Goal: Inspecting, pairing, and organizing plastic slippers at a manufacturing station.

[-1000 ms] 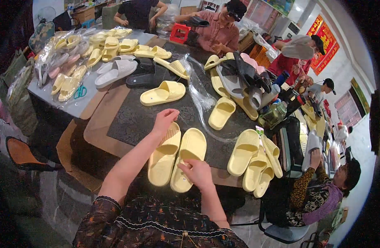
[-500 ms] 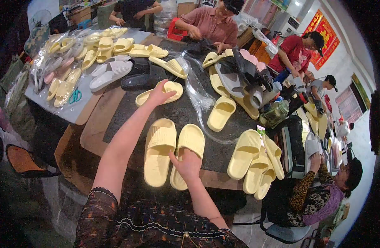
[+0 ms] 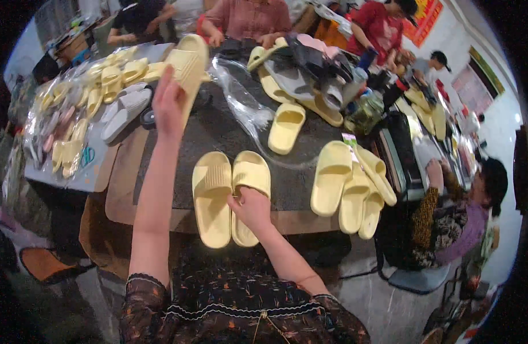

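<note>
My left hand [image 3: 169, 109] grips a pale yellow slipper [image 3: 187, 66] and holds it raised above the far left of the table, its ribbed strap showing. In front of me a pair of yellow slippers lies side by side at the near edge, the left slipper [image 3: 213, 200] and the right slipper [image 3: 252, 172], toes pointing away. My right hand [image 3: 252, 207] is over the footbed of the right one, just below its strap. Its fingers are curled and pinched together; whatever they may hold is too small to make out.
Several yellow slippers [image 3: 332, 178] lie at the right near edge, with one single slipper [image 3: 287, 129] farther in. Clear plastic film [image 3: 241, 92] crosses the dark table mat [image 3: 166, 172]. Slippers in plastic and teal scissors [image 3: 87, 156] lie left. Co-workers sit around the table.
My left hand has lifted the yellow slipper off the table, up and to the left. My right hand's fingers have drawn out from under the strap and curled. The view has shifted.
</note>
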{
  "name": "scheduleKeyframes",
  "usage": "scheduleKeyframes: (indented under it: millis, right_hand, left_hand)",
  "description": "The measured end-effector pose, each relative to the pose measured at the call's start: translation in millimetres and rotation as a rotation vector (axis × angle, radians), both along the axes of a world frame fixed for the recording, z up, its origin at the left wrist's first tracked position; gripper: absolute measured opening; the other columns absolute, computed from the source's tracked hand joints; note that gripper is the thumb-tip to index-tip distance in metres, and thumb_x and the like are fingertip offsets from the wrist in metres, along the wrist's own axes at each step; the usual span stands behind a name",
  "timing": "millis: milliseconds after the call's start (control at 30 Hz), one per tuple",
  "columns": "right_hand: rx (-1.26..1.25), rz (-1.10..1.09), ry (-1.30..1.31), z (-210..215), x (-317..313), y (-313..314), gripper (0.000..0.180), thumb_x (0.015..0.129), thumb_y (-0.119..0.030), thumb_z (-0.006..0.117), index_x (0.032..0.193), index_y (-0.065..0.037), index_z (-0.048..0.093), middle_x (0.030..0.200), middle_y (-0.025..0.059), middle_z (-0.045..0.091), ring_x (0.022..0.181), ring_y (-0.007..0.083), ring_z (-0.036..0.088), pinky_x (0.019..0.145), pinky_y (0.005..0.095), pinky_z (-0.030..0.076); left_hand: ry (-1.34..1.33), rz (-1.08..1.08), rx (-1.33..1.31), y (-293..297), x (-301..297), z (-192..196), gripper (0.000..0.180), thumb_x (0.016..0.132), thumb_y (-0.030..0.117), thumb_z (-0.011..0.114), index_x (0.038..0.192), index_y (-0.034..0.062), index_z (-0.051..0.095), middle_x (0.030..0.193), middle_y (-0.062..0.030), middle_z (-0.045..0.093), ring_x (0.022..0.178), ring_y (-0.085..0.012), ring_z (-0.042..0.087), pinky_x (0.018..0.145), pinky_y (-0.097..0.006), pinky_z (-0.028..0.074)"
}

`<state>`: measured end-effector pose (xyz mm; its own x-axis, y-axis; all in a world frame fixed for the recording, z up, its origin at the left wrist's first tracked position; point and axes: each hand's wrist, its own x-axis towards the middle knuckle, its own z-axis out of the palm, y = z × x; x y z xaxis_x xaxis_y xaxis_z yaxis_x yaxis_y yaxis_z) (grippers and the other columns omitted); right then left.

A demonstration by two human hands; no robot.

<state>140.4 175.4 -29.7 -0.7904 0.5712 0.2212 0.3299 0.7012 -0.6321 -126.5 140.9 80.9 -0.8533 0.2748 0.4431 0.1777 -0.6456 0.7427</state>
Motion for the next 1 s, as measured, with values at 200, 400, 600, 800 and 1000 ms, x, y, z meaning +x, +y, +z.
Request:
scheduleKeyframes:
  millis: [200, 400, 600, 800, 1000]
  right_hand:
    - [0.006, -0.082, 0.054, 1, 33, 4, 0.028, 0.081, -0.03, 0.063, 0.075, -0.004, 0.055, 0.072, 0.0149, 0.06, 0.066, 0.0338, 0.06, 0.061, 0.0441, 0.047]
    - [0.175, -0.247, 0.27, 39, 94, 26, 0.021, 0.071, -0.016, 0.071, 0.072, -0.002, 0.056, 0.067, 0.0136, 0.057, 0.059, 0.0301, 0.056, 0.055, 0.0379, 0.045]
    - [0.303, -0.617, 0.154, 77, 149, 91, 0.023, 0.074, -0.021, 0.068, 0.072, -0.001, 0.056, 0.066, 0.0138, 0.058, 0.061, 0.0301, 0.058, 0.059, 0.0406, 0.046]
    - [0.364, -0.883, -0.016, 90, 194, 188, 0.032, 0.081, -0.029, 0.063, 0.079, 0.002, 0.059, 0.076, 0.0212, 0.063, 0.074, 0.0391, 0.062, 0.067, 0.0458, 0.048]
    - [0.313, -0.919, -0.036, 55, 224, 239, 0.043, 0.08, -0.039, 0.064, 0.092, 0.002, 0.066, 0.083, 0.0174, 0.066, 0.079, 0.0342, 0.063, 0.073, 0.0453, 0.048]
  left_hand:
    - [0.254, 0.018, 0.022, -43, 82, 32, 0.064, 0.087, 0.017, 0.044, 0.143, -0.0067, 0.024, 0.144, -0.0135, 0.033, 0.127, -0.0211, 0.037, 0.105, -0.033, 0.031]
    - [0.328, -0.036, -0.339, -65, 144, 18, 0.074, 0.084, 0.018, 0.051, 0.145, -0.0061, 0.017, 0.145, -0.0152, 0.032, 0.129, -0.0214, 0.034, 0.107, -0.032, 0.026]
    - [0.121, -0.412, -0.488, -38, 164, -44, 0.081, 0.083, 0.015, 0.066, 0.147, 0.0041, 0.018, 0.132, -0.0169, 0.042, 0.106, -0.0224, 0.053, 0.088, -0.031, 0.046]
    - [0.271, -0.563, -0.998, -35, 154, -85, 0.094, 0.079, 0.035, 0.073, 0.148, 0.0074, 0.015, 0.129, -0.0255, 0.048, 0.107, -0.0287, 0.06, 0.09, -0.037, 0.048]
    - [0.508, -0.14, -0.911, -79, 136, -64, 0.041, 0.08, 0.018, 0.067, 0.118, 0.0057, 0.057, 0.113, -0.0113, 0.061, 0.087, -0.024, 0.063, 0.079, -0.035, 0.05]
